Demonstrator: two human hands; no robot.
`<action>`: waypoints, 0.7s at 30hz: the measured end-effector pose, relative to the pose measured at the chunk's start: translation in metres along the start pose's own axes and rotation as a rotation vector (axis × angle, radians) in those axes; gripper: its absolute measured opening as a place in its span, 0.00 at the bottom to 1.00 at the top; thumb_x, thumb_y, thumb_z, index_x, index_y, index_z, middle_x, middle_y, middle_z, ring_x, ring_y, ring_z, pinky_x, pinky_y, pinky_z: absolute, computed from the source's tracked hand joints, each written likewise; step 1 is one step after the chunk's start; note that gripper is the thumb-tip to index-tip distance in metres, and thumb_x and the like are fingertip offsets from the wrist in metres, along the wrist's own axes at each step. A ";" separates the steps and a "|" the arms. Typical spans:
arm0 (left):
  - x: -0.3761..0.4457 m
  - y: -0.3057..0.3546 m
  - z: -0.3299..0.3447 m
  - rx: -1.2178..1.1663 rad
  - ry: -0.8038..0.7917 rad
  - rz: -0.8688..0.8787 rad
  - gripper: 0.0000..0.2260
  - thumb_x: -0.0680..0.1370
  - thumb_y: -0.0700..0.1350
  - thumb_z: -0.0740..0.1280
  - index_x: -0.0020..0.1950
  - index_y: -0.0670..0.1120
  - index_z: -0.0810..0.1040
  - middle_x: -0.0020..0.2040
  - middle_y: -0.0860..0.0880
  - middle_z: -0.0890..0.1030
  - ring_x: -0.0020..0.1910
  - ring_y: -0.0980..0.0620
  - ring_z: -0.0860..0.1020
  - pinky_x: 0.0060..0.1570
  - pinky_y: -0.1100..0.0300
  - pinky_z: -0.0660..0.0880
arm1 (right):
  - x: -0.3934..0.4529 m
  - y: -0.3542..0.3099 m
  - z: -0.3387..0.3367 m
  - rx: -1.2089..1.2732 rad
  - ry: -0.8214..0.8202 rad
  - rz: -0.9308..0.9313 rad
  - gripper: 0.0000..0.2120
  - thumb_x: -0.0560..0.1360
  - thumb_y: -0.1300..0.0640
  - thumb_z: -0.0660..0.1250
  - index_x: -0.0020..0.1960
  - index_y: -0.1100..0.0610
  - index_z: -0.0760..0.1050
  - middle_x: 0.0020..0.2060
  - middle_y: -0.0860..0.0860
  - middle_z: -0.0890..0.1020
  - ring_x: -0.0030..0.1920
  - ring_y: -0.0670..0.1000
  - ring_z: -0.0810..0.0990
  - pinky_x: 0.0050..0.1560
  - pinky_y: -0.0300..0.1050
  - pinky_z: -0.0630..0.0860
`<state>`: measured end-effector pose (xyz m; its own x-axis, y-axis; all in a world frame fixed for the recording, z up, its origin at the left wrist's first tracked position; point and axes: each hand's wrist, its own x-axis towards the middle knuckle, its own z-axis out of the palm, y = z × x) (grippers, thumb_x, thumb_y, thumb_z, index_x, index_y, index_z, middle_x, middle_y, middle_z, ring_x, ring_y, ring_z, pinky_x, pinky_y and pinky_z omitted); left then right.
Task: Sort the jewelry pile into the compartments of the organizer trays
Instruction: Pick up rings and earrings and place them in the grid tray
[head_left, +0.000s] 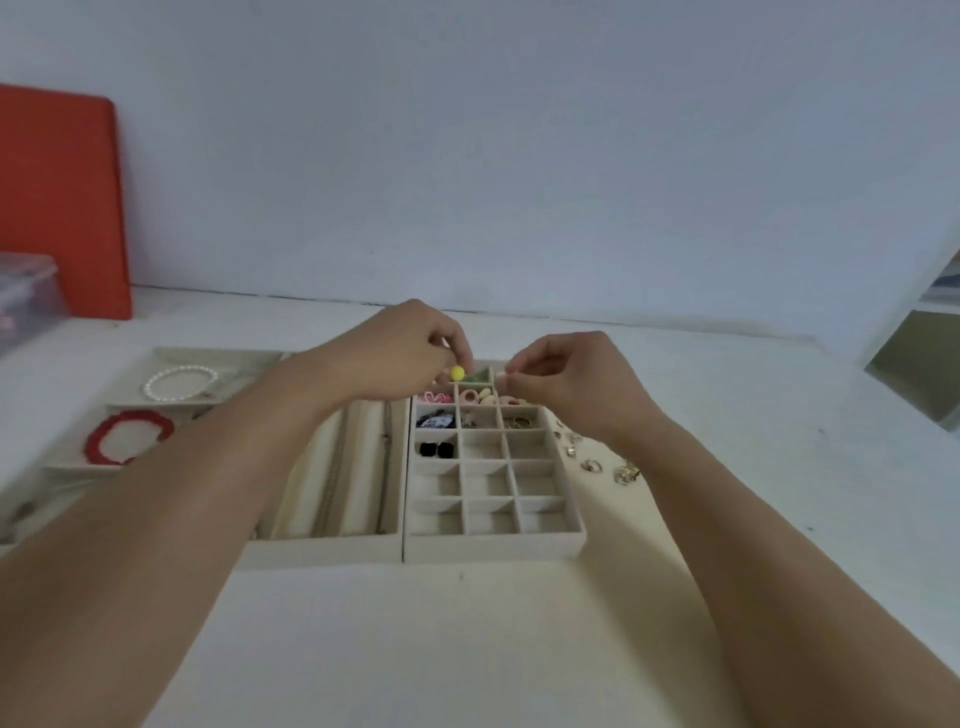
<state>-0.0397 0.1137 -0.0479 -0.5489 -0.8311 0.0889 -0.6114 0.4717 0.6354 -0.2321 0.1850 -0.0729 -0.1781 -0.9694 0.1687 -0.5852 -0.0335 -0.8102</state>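
Now both hands are over the far end of the grid tray (566, 535), a little above the middle of the frame. The left hand (400, 353) has its fingers curled, and the fingertips pinch a small piece with a yellow bead (457, 372), just above the far cells. The right hand (561, 379) also has its fingers curled with the tips together, but I cannot tell if something is between them.

The grid tray stands on the white surface (467, 649). Its far cells hold small pieces: pink ones (435, 398), pale ones (487, 399), and two black pieces (435, 450) in a cell on the left column. The near cells show only their lining. Touching its left side is a long tray (322, 553) with narrow lanes, where thin chains (385, 467) lie along the lanes.

More to the left of the frame, partly behind the left forearm, another tray (171, 353) holds a white bead bracelet (179, 383) in one compartment and a red bead bracelet (127, 436) in the next one toward the viewer.

To the right of the grid tray, several small metal rings (592, 465) lie loose on the surface, just beside the right wrist.

At the upper left of the frame a red board (57, 197) leans on the wall, and a clear plastic box (26, 296) stands before it.
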 end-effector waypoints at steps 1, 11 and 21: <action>-0.003 -0.005 -0.001 0.005 -0.007 0.001 0.15 0.78 0.36 0.63 0.42 0.51 0.85 0.38 0.50 0.84 0.38 0.57 0.83 0.49 0.51 0.79 | -0.002 0.002 0.005 -0.023 -0.023 -0.005 0.07 0.69 0.49 0.79 0.41 0.51 0.84 0.36 0.46 0.87 0.35 0.47 0.85 0.34 0.42 0.76; -0.016 -0.016 0.004 0.011 0.040 0.195 0.04 0.76 0.47 0.71 0.44 0.56 0.85 0.35 0.53 0.82 0.35 0.54 0.78 0.40 0.56 0.75 | -0.012 -0.001 0.014 0.343 -0.102 0.018 0.17 0.73 0.58 0.78 0.58 0.56 0.78 0.44 0.57 0.87 0.47 0.59 0.86 0.54 0.53 0.82; -0.012 -0.019 0.013 -0.020 0.051 0.210 0.02 0.75 0.51 0.74 0.44 0.54 0.86 0.34 0.50 0.80 0.31 0.58 0.71 0.36 0.62 0.69 | -0.015 0.007 0.018 0.319 -0.057 -0.067 0.15 0.69 0.52 0.78 0.44 0.62 0.78 0.37 0.59 0.86 0.36 0.52 0.83 0.43 0.47 0.82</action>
<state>-0.0292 0.1188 -0.0708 -0.6332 -0.7291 0.2598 -0.4749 0.6310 0.6134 -0.2196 0.1952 -0.0912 -0.0979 -0.9743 0.2029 -0.3150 -0.1631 -0.9350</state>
